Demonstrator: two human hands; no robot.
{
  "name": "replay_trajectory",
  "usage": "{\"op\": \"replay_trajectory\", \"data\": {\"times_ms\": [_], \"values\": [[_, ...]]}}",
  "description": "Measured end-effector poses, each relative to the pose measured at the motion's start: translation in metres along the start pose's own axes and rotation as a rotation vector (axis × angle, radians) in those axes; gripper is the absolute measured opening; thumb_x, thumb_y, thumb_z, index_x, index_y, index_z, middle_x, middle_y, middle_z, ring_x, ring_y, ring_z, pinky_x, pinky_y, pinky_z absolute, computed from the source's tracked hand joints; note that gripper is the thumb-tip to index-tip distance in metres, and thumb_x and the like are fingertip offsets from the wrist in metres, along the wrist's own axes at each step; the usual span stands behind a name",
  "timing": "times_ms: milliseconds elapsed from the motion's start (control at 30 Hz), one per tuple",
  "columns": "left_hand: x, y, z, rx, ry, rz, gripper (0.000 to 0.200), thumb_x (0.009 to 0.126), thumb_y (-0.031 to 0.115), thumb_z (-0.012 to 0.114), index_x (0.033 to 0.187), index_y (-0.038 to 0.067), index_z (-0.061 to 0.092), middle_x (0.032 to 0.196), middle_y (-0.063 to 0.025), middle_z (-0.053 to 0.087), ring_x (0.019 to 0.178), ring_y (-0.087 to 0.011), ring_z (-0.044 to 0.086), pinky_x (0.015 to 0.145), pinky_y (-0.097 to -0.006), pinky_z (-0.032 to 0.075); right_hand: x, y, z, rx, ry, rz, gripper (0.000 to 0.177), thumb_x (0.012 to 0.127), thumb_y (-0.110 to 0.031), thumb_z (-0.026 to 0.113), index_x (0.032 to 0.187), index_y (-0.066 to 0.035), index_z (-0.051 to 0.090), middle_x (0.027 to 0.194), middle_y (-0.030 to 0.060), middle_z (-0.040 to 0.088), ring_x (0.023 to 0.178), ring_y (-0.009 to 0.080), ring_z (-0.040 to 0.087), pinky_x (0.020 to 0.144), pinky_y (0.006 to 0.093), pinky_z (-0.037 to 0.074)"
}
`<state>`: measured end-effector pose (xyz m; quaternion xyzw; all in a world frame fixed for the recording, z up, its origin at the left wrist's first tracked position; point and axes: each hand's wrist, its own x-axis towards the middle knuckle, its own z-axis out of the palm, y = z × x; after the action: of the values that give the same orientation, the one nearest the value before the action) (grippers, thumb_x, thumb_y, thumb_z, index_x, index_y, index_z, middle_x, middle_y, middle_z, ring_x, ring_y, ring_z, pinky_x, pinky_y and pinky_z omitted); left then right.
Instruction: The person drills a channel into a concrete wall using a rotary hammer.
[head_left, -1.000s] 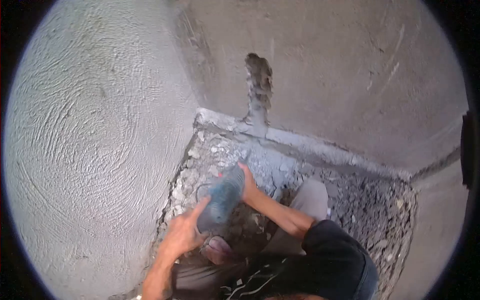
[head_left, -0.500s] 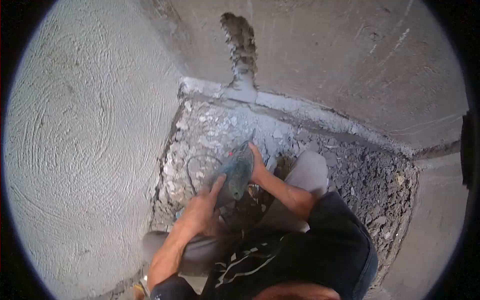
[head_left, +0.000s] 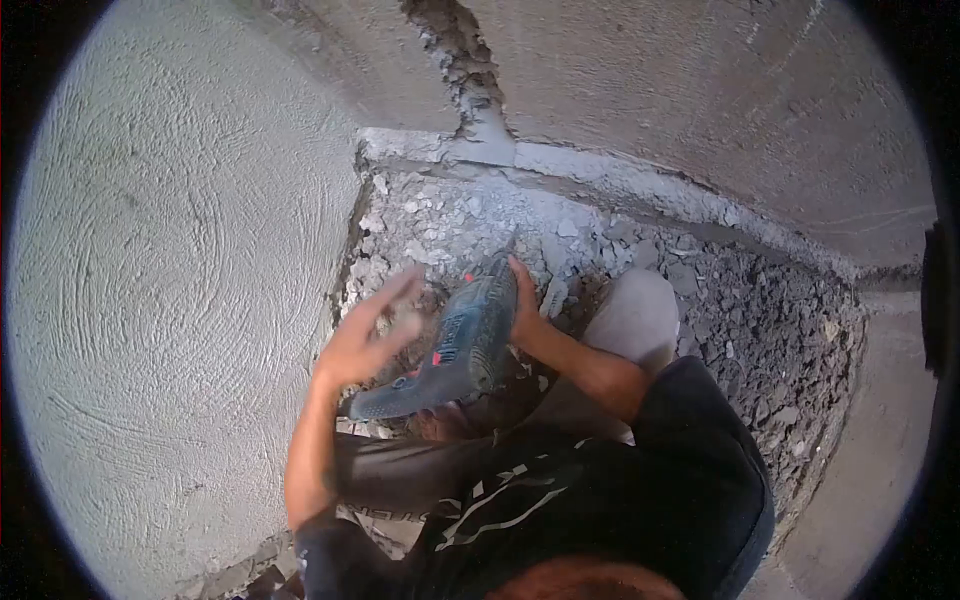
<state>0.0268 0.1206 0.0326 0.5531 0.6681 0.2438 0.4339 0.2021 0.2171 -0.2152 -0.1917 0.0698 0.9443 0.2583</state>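
A blue-green rotary hammer drill [head_left: 470, 325] with red accents lies across the middle of the view, coated in dust. Its bit [head_left: 511, 243] points up toward the wall's base, and its dark handle [head_left: 400, 397] reaches to the left. My right hand [head_left: 524, 305] grips the front part of the drill from the right side; some of its fingers are hidden behind the body. To the left of the drill, my left hand [head_left: 368, 335] is in the air, fingers spread and slightly blurred, apart from the tool.
Broken rubble [head_left: 730, 330] covers the floor around my knees. Ahead, a concrete wall [head_left: 680, 110] has a rough vertical groove [head_left: 465, 65] ending at a pale ledge [head_left: 610, 175]. A textured plaster wall [head_left: 180, 280] stands close on the left.
My left hand has come off the drill and moved left and up, its fingers opening. The drill has rolled, showing its side and handle. The view has shifted slightly.
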Motion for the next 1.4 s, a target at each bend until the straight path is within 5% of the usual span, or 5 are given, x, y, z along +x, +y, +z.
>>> {"op": "replay_trajectory", "data": {"times_ms": [133,333,500,667,1400], "values": [[0.104,-0.002,0.020,0.445,-0.092,0.017,0.072,0.097,0.054,0.050,0.154,0.013,0.032,0.156,-0.0203,0.032,0.149,-0.0339,0.022,0.120,-0.0434,0.019,-0.012,0.001,0.007,0.006,-0.208,-0.028,0.058,0.097,-0.055,0.042,0.129,-0.009,0.052,0.120,0.0140,0.063,0.108,0.0290,0.062,0.105,0.0491,0.043],[0.245,-0.114,0.110,0.814,-0.177,0.136,0.097,0.083,0.074,0.052,0.157,0.017,0.024,0.164,-0.0166,0.010,0.150,-0.0419,0.008,0.109,-0.0747,0.017,-0.031,0.004,0.036,-0.045,-0.095,-0.025,0.057,0.092,-0.056,0.050,0.121,-0.008,0.057,0.107,0.0175,0.066,0.099,0.0333,0.065,0.094,0.0508,0.051],[0.222,0.075,0.026,0.957,0.429,0.232,0.102,0.079,0.075,0.056,0.156,0.016,0.025,0.163,-0.0161,0.015,0.149,-0.0435,0.010,0.107,-0.0768,0.016,-0.030,-0.002,0.046,0.025,0.107,0.159,0.064,0.086,-0.062,0.052,0.107,-0.002,0.063,0.096,0.0208,0.067,0.088,0.0377,0.067,0.086,0.0563,0.052],[0.229,0.163,-0.057,0.934,0.538,0.131,0.109,0.077,0.082,0.053,0.157,0.014,0.022,0.163,-0.0158,0.016,0.150,-0.0402,0.013,0.108,-0.0769,0.013,-0.013,0.000,0.044,0.132,0.059,0.128,0.065,0.086,-0.061,0.054,0.114,-0.003,0.057,0.098,0.0200,0.065,0.090,0.0389,0.065,0.087,0.0563,0.052],[0.270,0.144,-0.095,1.068,0.585,0.275,0.108,0.077,0.080,0.055,0.157,0.016,0.024,0.162,-0.0194,0.019,0.148,-0.0439,0.018,0.112,-0.0692,0.016,-0.031,-0.009,0.077,0.143,0.149,0.181,0.062,0.084,-0.062,0.052,0.091,-0.001,0.062,0.077,0.0176,0.067,0.067,0.0324,0.068,0.069,0.0494,0.058]]}}
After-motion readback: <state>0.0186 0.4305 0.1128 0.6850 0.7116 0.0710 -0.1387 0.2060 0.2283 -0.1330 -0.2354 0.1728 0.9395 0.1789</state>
